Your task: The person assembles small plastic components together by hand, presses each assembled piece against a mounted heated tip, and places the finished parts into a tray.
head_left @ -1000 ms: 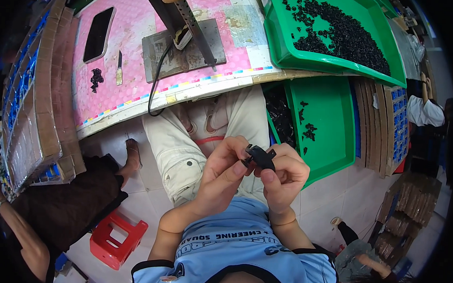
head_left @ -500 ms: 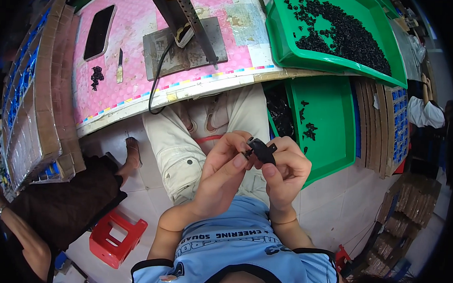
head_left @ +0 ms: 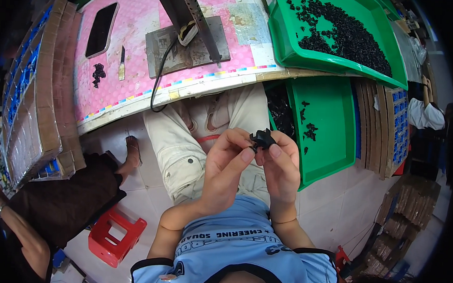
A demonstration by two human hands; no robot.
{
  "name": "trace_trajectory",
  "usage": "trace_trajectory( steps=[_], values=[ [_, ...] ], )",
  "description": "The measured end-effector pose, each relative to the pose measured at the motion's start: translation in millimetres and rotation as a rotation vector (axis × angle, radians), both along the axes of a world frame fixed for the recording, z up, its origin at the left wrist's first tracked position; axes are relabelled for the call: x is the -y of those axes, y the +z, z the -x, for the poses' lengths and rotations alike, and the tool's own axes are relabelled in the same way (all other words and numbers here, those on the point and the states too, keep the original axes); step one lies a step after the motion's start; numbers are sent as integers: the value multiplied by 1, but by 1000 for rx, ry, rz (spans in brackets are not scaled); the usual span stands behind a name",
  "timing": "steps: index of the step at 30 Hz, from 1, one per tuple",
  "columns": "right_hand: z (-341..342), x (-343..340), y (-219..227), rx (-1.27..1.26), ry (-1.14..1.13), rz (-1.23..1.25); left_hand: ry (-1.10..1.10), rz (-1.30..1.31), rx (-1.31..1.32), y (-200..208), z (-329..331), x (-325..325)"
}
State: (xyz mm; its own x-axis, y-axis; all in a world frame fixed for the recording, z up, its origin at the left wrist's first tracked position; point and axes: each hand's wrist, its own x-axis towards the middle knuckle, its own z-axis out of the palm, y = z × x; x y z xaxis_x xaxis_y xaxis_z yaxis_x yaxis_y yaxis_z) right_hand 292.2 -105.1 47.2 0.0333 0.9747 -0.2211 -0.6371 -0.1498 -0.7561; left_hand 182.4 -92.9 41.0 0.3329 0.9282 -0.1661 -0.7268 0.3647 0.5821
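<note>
Over my lap, both hands meet at a black plastic part (head_left: 263, 137) with notched edges. The fingers and thumb of my right hand (head_left: 284, 167) are closed around its right side. My left hand (head_left: 226, 167) pinches a small black piece (head_left: 254, 149) against the part's lower left side. Fingertips partly cover the small piece, so its exact shape and whether it is seated in the part cannot be made out.
A green tray (head_left: 316, 58) of small black pieces sits at the table's right; a lower green tray (head_left: 332, 141) holds several more. A metal press stand (head_left: 190, 44), phone (head_left: 101, 30), knife (head_left: 122, 68) and black pieces (head_left: 98, 75) occupy the pink tabletop. A red stool (head_left: 112, 237) stands left.
The black part has turned in my fingers and now sits slightly higher. My right hand has shifted left and regripped, with its thumb now upright against the part. The left hand still pinches the small piece.
</note>
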Motion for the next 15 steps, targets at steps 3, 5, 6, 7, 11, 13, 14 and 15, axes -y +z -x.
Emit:
trace_trajectory(
  steps=[3, 5, 6, 7, 11, 13, 14, 15],
  values=[
    [0, 1, -4, -31, 21, -11, 32, -18, 1, 1, -1, 0],
    [1, 2, -4, -17, 34, 6, 36, -12, 2, 0, 0, -1],
    [1, 2, -4, -16, 34, 7, 38, -6, 2, -1, 0, -2],
    [0, 2, -6, -26, 40, -4, 38, -5, 3, 0, 0, -2],
    [-2, 1, -6, -51, 64, -35, -30, 10, 23, 0, 4, -4],
    [-3, 2, -7, -43, 66, -51, -71, 27, 45, 0, 7, -6],
    [-4, 2, -7, -36, 68, -66, -101, 31, 61, 0, 8, -7],
    [-4, 2, -7, -36, 68, -66, -130, 36, 77, -1, 9, -8]
  ],
)
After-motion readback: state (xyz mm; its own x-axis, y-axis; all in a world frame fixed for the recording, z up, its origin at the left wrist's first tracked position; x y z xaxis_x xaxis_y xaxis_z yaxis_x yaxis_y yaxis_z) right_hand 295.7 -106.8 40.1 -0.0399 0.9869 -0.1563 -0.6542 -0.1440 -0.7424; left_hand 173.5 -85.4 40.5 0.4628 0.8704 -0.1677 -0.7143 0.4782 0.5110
